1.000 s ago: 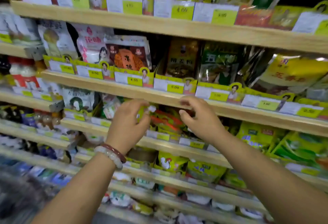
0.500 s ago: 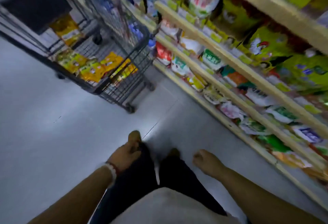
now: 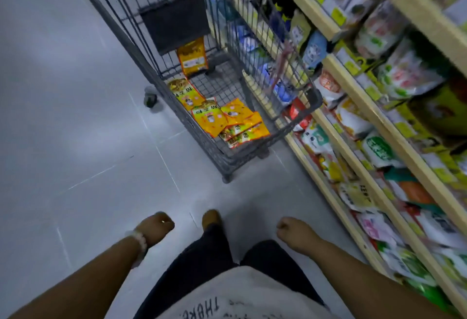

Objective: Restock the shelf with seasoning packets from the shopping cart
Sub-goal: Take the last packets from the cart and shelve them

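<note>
Several yellow-orange seasoning packets (image 3: pixel 228 120) lie flat in the bottom of a grey wire shopping cart (image 3: pixel 313 99) ahead of me. One more packet (image 3: pixel 193 57) leans upright further back in the cart. The wooden shelf (image 3: pixel 358 169) full of packets runs along my right. My left hand (image 3: pixel 158 226), with a bead bracelet on the wrist, hangs low with loosely curled fingers and holds nothing. My right hand (image 3: pixel 294 230) hangs the same way, empty, near the shelf's lowest tiers. Both hands are well short of the cart.
Grey tiled floor (image 3: pixel 75 129) spreads to the left of the cart. The cart stands close against the shelf front. My dark trousers and a brown shoe (image 3: pixel 211 217) show between my arms.
My hands left the upper shelf and dropped to my sides. My view swung down and left, and the cart now lies nearer and more central than half a second ago.
</note>
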